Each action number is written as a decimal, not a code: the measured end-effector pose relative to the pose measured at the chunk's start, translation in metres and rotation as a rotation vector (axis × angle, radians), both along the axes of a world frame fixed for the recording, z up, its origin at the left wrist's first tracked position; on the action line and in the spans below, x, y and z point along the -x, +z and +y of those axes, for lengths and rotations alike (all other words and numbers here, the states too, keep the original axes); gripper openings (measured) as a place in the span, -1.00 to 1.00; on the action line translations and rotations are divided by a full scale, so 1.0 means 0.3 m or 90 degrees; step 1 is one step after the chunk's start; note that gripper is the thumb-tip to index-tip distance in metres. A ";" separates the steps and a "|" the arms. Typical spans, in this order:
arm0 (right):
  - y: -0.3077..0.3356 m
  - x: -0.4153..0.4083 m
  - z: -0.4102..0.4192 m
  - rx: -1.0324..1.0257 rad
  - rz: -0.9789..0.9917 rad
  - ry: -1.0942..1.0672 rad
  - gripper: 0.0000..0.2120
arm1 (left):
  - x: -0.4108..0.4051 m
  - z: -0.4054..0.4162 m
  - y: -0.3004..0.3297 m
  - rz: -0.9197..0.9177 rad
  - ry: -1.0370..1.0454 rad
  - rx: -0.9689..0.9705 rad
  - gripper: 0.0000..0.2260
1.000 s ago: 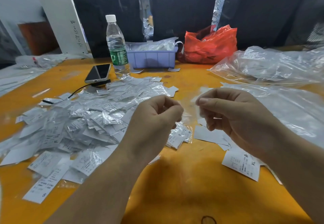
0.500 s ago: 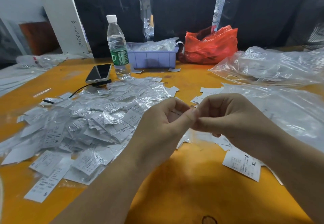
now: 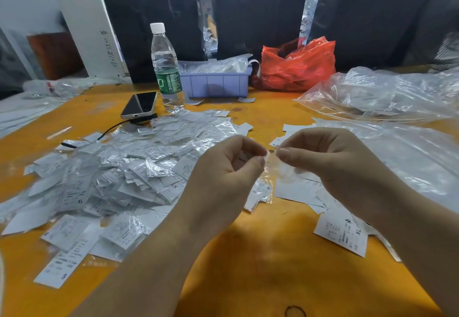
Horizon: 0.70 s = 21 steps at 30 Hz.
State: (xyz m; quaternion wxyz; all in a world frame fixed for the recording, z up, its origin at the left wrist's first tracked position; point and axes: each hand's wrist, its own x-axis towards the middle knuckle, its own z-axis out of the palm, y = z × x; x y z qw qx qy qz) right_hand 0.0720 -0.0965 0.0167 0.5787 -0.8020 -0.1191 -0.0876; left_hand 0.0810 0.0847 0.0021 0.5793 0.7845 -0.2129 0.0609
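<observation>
Nearest edge: orange tabletop (image 3: 248, 267) with a dark ring mark (image 3: 295, 312) on it. Both forearms come in from the bottom. Flat on the tabletop by the right forearm: 1 loose printed tag (image 3: 341, 236) marked XL. By the left forearm: a long tag (image 3: 59, 264) marked S. Mid-frame, both hands are raised above the tabletop, near each other. Left hand (image 3: 223, 170): fingers curled, thumb and forefinger pinching a small white label (image 3: 244, 157) with dark print, most of it hidden inside the curl. Right hand (image 3: 337, 165): fingers curled too, thumb and forefinger pinching a small clear sleeve (image 3: 285, 172) that hangs down from the pinch. Label edge sits just beside the sleeve's top; cannot tell if it touches or is inside the opening. Under the hands: a few bare white tags (image 3: 295, 190). Left of the hands: big loose pile (image 3: 119, 172) of tags in clear sleeves, spread over the left half of the tabletop. Right: large crumpled clear plastic sheet (image 3: 409, 157), another clear bag (image 3: 372, 93) behind it. Farther back: phone (image 3: 140, 104) lying screen-up, black cable (image 3: 109, 130) at its near end, upright water bottle (image 3: 166, 68) with white cap and green label just beside it. Behind that: lavender bin (image 3: 214, 84) holding more sleeved tags, red plastic bag (image 3: 298, 66) to its right. Rear: dark backdrop (image 3: 260, 6), white board (image 3: 82, 18) leaning at far left.
</observation>
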 end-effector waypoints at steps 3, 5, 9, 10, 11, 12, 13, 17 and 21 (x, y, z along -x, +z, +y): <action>0.014 0.000 -0.004 -0.051 0.042 0.020 -0.89 | -0.009 0.004 -0.001 0.024 0.014 0.035 -0.75; 0.019 0.001 -0.005 -0.080 0.072 0.053 -0.88 | -0.015 0.009 0.001 0.047 0.013 0.068 -0.62; 0.017 -0.002 -0.008 -0.082 0.083 0.066 -0.79 | -0.021 0.022 0.020 0.161 -0.014 0.164 -0.64; 0.017 -0.003 -0.008 -0.081 0.084 0.067 -0.78 | -0.022 0.025 0.024 0.177 -0.018 0.171 -0.69; 0.016 -0.003 -0.008 -0.081 0.085 0.070 -0.78 | -0.024 0.026 0.026 0.186 -0.020 0.169 -0.74; 0.016 -0.003 -0.007 -0.082 0.088 0.074 -0.79 | -0.025 0.027 0.026 0.192 -0.019 0.162 -0.78; 0.017 -0.003 -0.006 -0.084 0.090 0.079 -0.80 | -0.026 0.026 0.025 0.194 -0.016 0.153 -0.80; 0.014 -0.006 -0.008 -0.085 0.098 0.080 -0.72 | -0.028 0.020 0.019 0.188 0.006 0.110 -0.82; 0.015 -0.005 -0.007 -0.080 0.101 0.079 -0.63 | -0.028 0.014 0.013 0.168 0.016 0.069 -0.90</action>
